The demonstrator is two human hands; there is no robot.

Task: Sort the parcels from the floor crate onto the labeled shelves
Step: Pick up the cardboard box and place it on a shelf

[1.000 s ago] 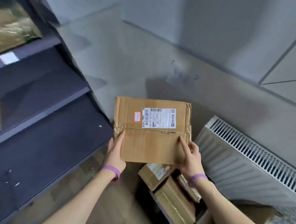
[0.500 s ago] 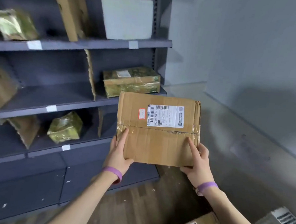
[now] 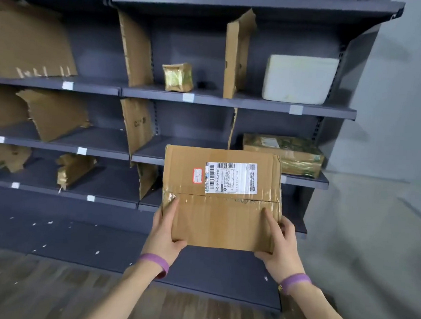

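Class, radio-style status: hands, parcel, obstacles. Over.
Status: left hand and right hand grip taped brown cardboard parcel, lower corners. Parcel held up facing grey metal shelves. No obstruction seen.

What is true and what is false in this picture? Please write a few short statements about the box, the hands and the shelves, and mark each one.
1. The left hand and the right hand both hold the cardboard box. True.
2. The label on the box faces the floor. False: it faces the camera, on the upper half of the box.
3. A white block stands at the right end of a shelf. True.
4. The small gold parcel lies on the floor. False: it stands on that same shelf, between two cardboard dividers.
5. The wristbands are green. False: both are purple.
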